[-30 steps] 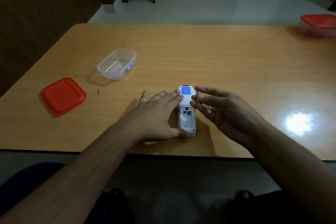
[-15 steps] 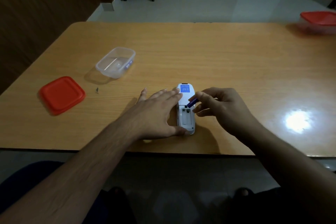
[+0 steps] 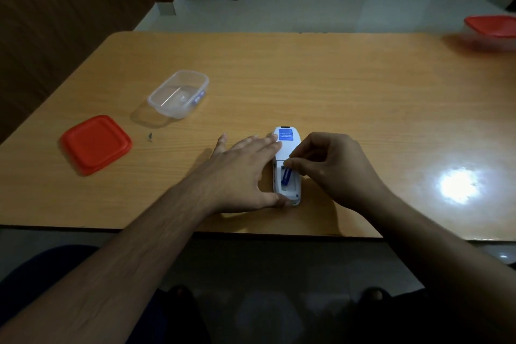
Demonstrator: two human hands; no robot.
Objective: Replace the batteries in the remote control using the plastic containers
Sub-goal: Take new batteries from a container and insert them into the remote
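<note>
Remote [image 3: 285, 148] between hands — battery [image 3: 286, 177] inside

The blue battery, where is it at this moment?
In the head view the blue battery lies in the open compartment of the white remote, near the table's front edge, between the left hand and right hand, whose fingertips touch its far end.

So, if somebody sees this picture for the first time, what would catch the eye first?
Probably the two hands at the near edge of the table: the left hand lies flat against the white remote, while the right hand sets a blue battery into its open back. Next, the red lid at the left, beside the clear container.
</note>
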